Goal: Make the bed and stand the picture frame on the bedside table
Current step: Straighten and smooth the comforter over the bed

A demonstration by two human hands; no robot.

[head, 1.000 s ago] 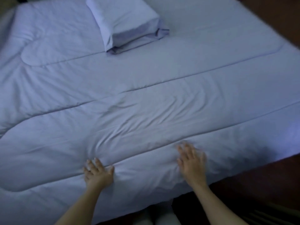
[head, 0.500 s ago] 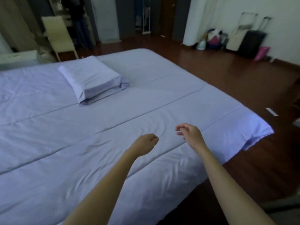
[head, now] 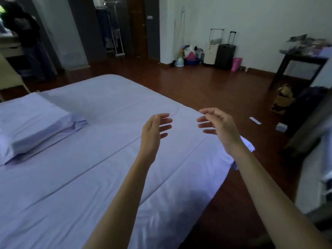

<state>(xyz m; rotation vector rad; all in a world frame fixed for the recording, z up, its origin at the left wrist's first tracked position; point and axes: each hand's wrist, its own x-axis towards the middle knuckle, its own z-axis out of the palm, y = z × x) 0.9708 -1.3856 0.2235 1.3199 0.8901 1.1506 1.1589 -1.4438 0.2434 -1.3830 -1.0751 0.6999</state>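
Note:
A pale lilac quilt [head: 86, 177] lies spread flat over the bed, with only light creases. One pillow [head: 30, 123] in the same colour rests on it at the left. My left hand [head: 154, 130] and my right hand [head: 221, 126] are both raised in the air above the quilt's right part, palms facing each other, fingers spread, holding nothing. The quilt's corner [head: 248, 144] hangs over the bed edge just behind my right wrist. I see no picture frame and no bedside table.
Dark wooden floor [head: 206, 87] runs to the right of the bed. Suitcases [head: 224, 53] and bags stand by the far wall. A dark table [head: 301, 60] with clutter is at the right. A person [head: 27, 42] stands at the far left.
My hands lifted off the quilt, where they lay flat a second ago, and now hang open in the air. My view swung up and to the right, showing the room.

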